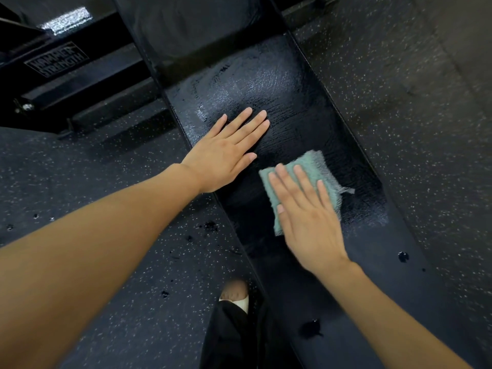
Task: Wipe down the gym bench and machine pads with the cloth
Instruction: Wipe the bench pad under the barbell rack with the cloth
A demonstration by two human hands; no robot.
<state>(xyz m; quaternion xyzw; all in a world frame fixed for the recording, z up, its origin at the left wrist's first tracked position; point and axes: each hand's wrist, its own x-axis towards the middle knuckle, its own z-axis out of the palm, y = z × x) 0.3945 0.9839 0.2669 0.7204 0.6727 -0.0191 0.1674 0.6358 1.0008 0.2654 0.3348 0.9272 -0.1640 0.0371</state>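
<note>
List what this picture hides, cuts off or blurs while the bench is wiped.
- Head view: the right hand covers much of the cloth, hiding its full shape.
- Head view: the bench pad runs off the bottom edge; its near end is unseen.
- Head view: the shoe by the bench is blurred.

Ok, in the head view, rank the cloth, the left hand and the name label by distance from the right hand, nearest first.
1. The cloth, pressed under the right hand.
2. The left hand, just left of it on the bench.
3. The name label, far off at upper left.
</note>
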